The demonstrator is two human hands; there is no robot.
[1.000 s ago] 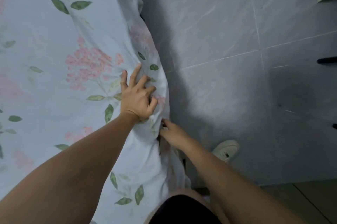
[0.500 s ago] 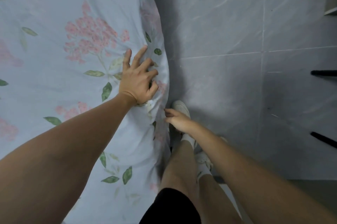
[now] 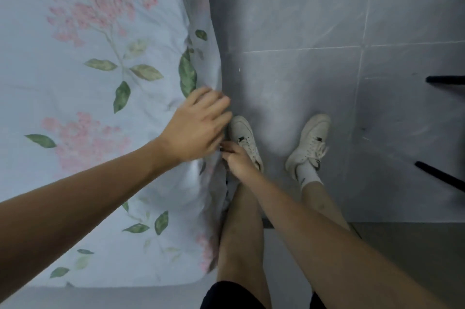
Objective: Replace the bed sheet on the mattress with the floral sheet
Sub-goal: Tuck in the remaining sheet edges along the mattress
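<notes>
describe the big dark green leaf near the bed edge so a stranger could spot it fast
Start at the floral sheet covering the bed and follow its right edge, beside the grey tiled floor. Just above the left hand sits the dark green leaf. It is larger and deeper green than the pale leaves nearby.

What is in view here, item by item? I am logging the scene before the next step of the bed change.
floral sheet: one, pale blue with pink flowers and green leaves, spread over the bed at left, its edge hanging down the side.
floor tiles: grey, right of the bed.
dark bars: two, black, at the right edge; what they belong to cannot be told.
shoes: two, off-white, on the floor beside the bed.
sock: one visible, white, on the right foot.
shorts: black, bottom edge.
left hand: on the sheet at the bed's edge, blurred.
right hand: low by the hanging edge, fingers curled at the fabric.
</notes>
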